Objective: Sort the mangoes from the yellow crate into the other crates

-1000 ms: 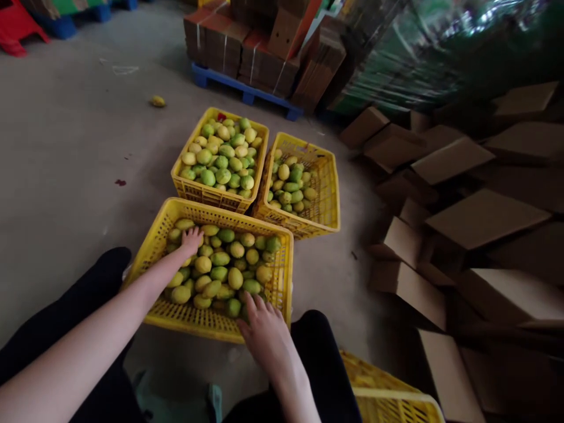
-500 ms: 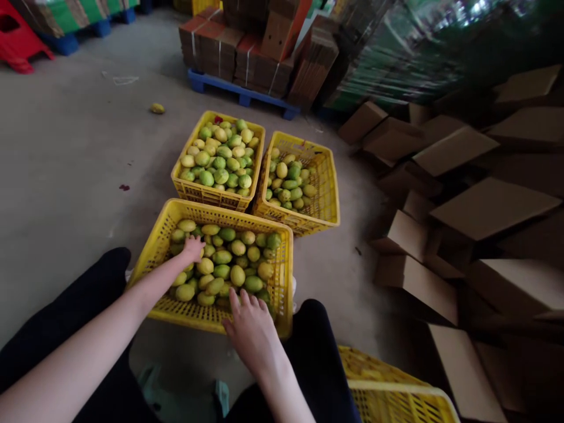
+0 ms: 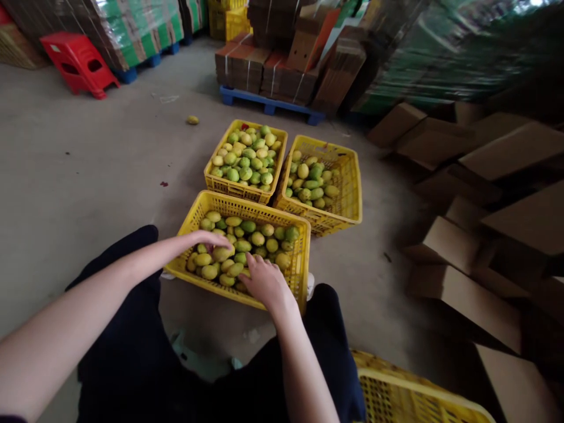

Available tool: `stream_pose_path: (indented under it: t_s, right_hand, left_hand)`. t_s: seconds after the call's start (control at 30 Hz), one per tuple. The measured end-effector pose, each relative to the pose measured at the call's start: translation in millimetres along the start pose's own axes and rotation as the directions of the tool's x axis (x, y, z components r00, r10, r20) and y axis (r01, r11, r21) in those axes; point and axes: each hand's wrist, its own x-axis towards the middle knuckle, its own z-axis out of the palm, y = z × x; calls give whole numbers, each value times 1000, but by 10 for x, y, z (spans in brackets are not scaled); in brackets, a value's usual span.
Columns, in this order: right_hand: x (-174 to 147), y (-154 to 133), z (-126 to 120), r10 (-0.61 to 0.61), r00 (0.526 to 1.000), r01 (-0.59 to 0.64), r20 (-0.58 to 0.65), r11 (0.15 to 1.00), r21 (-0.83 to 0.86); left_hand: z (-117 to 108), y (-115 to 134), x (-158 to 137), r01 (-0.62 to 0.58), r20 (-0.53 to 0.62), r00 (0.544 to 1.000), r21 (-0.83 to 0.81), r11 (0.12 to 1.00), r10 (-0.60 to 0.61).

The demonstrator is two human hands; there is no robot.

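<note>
In the near yellow crate [image 3: 304, 267] lies a layer of oval, yellow-green fruit [image 3: 243, 246]. My left hand [image 3: 212, 238] is over the left half of the crate, its fingers curled round one yellowish fruit [image 3: 222, 253]; its palm is partly hidden. Over the crate's near side is my right hand [image 3: 268, 283], its fingers apart and reaching down among the fruit. Its fingertips are close to or touching the fruit, and I see none held in it.
Behind stand a full fruit crate [image 3: 210, 183] and a partly filled crate [image 3: 352, 197]. Another yellow crate [image 3: 409, 390] is by my right leg. Open cardboard boxes [image 3: 467, 247] crowd the right. A red stool [image 3: 79, 64], a blue pallet [image 3: 268, 106] and one loose fruit [image 3: 192, 120] are farther off.
My left hand has moved from reaching into the fruit to curling round one. My right hand has come farther over the fruit. The view has swung left, shifting everything rightward.
</note>
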Motion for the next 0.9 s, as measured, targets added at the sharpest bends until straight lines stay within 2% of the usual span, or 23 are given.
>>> stream_pose_path:
  t_s: [0.1, 0.17, 0.2, 0.23, 0.3, 0.37, 0.4, 0.43, 0.47, 0.53, 0.67, 0.8, 0.9]
  right_hand:
    - [40, 60, -39, 15, 1000, -15, 8, 1000, 7]
    - [76, 115, -51, 55, 998, -56, 2, 998, 10]
    - [96, 145, -49, 75, 997, -75, -2, 997, 13]
    - [117, 175, -38, 89, 996, -89, -5, 996, 16]
    - [163, 239, 10, 93, 996, -93, -7, 995, 30]
    - [221, 304, 97, 81, 997, -81, -7, 996, 46]
    - [255, 336, 155, 79, 997, -78, -7, 995, 60]
    - [295, 363, 220, 83, 997, -82, -7, 994, 77]
    - [341, 384, 293, 94, 996, -94, -3, 991, 95]
    - [458, 395, 459, 139, 990, -139, 13, 982, 130]
    - [787, 275, 842, 223, 973, -230, 57, 949, 216]
    - [1122, 87, 1197, 313, 947, -317, 65, 890, 328]
    - [1274, -16, 1374, 404, 913, -395, 63, 830, 395]
  left_hand:
    - [-153, 433, -249, 11, 56, 998, -109, 994, -5]
    - [-157, 627, -510, -87, 74, 990, -362, 928, 122]
    - [-134, 685, -653, -133, 72, 977, -531, 837, 201]
    - [-100, 718, -790, -167, 40, 962, -694, 701, 269]
    - [-23, 728, -1008, -191, -74, 947, -912, 364, 313]
    - [39, 694, -1118, -200, -176, 957, -976, 83, 230]
    - [57, 674, -1133, -208, -207, 964, -978, -7, 169]
    - [69, 660, -1130, -220, -225, 968, -974, -62, 110]
    - [75, 654, -1117, -229, -235, 970, -970, -85, 63]
    - [81, 673, -1091, -233, -234, 972, -971, -61, 16]
    - [108, 791, -1152, -224, -223, 974, -973, 51, 36]
    - [132, 872, -1251, -237, -234, 971, -970, 57, 44]
    - [106, 871, -1244, -263, -262, 965, -963, 61, 32]
